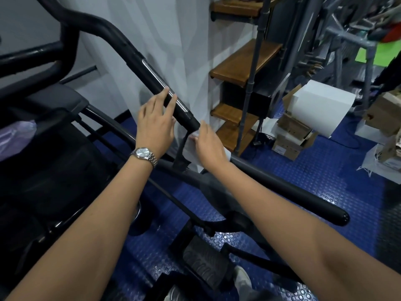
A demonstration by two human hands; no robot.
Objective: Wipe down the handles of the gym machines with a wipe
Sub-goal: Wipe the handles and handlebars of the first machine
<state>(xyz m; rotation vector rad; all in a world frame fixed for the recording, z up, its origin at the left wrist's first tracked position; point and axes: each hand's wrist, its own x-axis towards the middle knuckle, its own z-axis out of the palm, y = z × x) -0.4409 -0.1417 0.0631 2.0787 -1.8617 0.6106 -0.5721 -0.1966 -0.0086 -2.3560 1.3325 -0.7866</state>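
A black padded machine handle [152, 74] with a silver strip slopes down from upper left to its end cap near the centre. My left hand [155, 124], wearing a metal watch, loosely clasps the handle just above the end, fingers over the top and thumb underneath. My right hand [209, 145] is just below the end cap, pinching a white wipe [193, 137]. The hand hides most of the wipe, which blends with the white wall behind. A black strap [182, 153] hangs from the handle's end between my hands.
A second grey bar [293, 196] runs low to the right, under my right forearm. A black foot pedal [206, 266] sits on the blue studded floor. Wooden stair treads [240, 64] and cardboard boxes [290, 135] stand at the right.
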